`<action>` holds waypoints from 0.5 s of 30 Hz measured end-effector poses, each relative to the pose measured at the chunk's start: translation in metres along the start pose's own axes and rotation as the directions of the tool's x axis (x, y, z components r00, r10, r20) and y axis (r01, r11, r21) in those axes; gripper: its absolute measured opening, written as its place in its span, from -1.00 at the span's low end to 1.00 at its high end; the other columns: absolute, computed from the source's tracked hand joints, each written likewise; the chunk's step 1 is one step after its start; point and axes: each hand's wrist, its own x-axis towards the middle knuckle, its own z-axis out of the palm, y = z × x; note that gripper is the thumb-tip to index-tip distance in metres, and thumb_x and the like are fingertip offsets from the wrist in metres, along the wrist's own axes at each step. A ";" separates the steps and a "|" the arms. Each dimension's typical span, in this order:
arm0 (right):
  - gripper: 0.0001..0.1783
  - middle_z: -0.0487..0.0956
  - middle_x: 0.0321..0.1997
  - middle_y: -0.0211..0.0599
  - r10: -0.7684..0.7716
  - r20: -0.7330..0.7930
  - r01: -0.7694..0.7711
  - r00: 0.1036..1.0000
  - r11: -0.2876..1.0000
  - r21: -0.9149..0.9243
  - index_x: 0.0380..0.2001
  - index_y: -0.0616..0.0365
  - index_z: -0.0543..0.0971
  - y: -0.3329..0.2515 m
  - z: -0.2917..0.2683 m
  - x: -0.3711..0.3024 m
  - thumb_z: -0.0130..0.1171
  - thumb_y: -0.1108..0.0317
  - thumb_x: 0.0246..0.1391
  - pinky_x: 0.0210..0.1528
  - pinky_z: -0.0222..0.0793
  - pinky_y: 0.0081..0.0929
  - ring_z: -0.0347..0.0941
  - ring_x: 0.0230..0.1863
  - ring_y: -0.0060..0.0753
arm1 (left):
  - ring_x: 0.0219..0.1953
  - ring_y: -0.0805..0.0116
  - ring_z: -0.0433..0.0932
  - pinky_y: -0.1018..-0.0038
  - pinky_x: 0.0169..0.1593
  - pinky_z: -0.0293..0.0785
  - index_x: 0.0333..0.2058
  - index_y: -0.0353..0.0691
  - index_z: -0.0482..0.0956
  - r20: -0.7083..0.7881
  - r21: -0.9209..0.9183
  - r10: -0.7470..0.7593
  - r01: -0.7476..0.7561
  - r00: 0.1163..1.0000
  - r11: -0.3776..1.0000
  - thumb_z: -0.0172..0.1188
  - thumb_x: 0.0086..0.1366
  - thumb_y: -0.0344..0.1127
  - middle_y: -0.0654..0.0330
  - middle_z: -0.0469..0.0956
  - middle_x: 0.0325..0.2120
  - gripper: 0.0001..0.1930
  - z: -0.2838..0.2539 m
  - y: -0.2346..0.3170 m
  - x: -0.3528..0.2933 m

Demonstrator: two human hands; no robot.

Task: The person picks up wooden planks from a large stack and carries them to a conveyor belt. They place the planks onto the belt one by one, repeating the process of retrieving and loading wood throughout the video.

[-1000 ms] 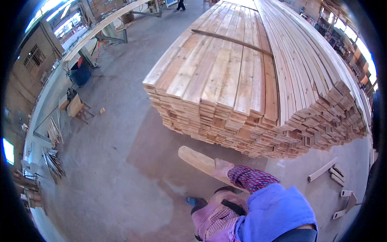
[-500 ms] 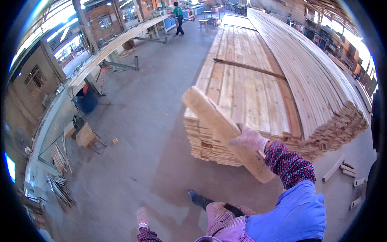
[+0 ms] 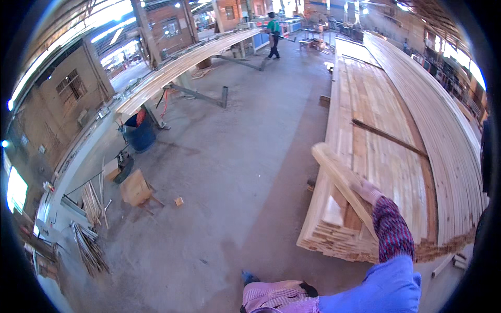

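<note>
My right hand (image 3: 368, 191), in a pale pink glove, is closed around a long tan bar (image 3: 334, 166) with rounded ends, its material hard to make out. The bar slants over the near left corner of a big stack of planed wooden boards (image 3: 389, 172); whether it touches them I cannot tell. A dark wooden strip (image 3: 390, 136) lies across the stack beyond my hand. My left hand is out of view.
A long bench with boards (image 3: 180, 65) runs along the left, its metal arms (image 3: 201, 95) jutting into the aisle. Below stand a blue bin (image 3: 140, 136) and small wooden stool (image 3: 136, 189). Thin sticks (image 3: 90, 248) lie nearby. A person in green (image 3: 273, 35) stands far off.
My right hand has carried the bar forward and to the right, lower over the boards. My left hand has left the view. The view has swung left.
</note>
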 end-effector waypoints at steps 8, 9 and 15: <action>-0.33 0.46 0.19 0.09 0.438 -0.090 -0.442 0.894 0.896 -0.034 0.23 0.23 0.36 -0.042 0.005 -0.004 0.03 -0.04 0.23 0.26 0.23 -0.25 0.37 0.22 0.02 | -0.02 -0.03 0.55 0.11 0.01 0.47 -0.14 -0.24 0.58 -0.007 -0.121 -0.105 0.103 0.994 0.987 0.00 0.32 -0.27 -0.06 0.60 -0.17 -0.74 -0.085 0.006 0.096; -0.34 0.45 0.20 0.10 0.432 -0.301 -0.450 0.850 0.893 0.007 0.22 0.28 0.36 -0.031 0.013 0.006 0.05 -0.02 0.24 0.26 0.24 -0.25 0.37 0.21 0.02 | -0.03 -0.04 0.55 0.10 0.00 0.48 -0.15 -0.24 0.59 -0.024 -0.111 -0.092 0.089 0.995 0.990 0.00 0.32 -0.27 -0.07 0.61 -0.18 -0.74 -0.104 0.007 0.118; -0.41 0.43 0.21 0.05 0.144 -0.666 -0.101 0.732 0.990 0.103 0.20 0.36 0.35 -0.077 0.080 0.116 0.15 0.22 0.21 0.30 0.23 -0.29 0.37 0.22 -0.09 | -0.02 -0.22 0.50 0.01 -0.06 0.41 0.00 -0.39 0.48 -0.319 -0.187 0.037 -0.101 0.947 0.977 -0.25 0.44 0.07 -0.25 0.55 -0.13 -0.41 -0.318 0.088 0.303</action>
